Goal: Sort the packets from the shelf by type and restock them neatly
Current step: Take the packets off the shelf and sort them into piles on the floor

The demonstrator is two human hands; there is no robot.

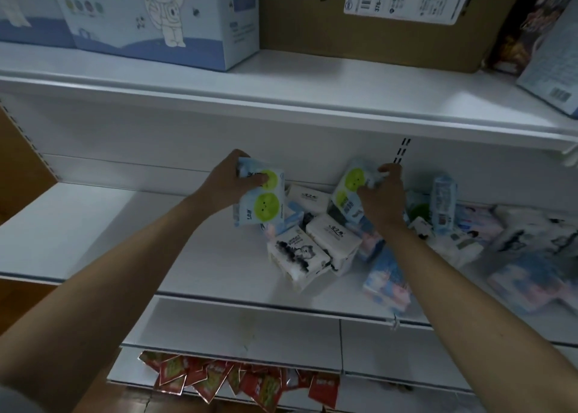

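My left hand [230, 182] grips a light-blue packet with two green circles [261, 198], held upright just above the white shelf [93, 225]. My right hand [383, 198] is closed on a second packet of the same green-circle type [350, 190], lifted at the back of a jumbled pile. Below the hands lie white packets with black print [331, 235], one with an ink drawing [297, 253], and blue-pink packets [386, 281]. More mixed packets [531, 256] spread to the right, partly blurred.
The left half of the shelf is bare white board. The shelf above carries blue astronaut boxes [156, 15] and a cardboard carton [375, 21]. Red sachets [237, 378] hang out from the shelf below. A slotted upright [403, 149] runs up the back panel.
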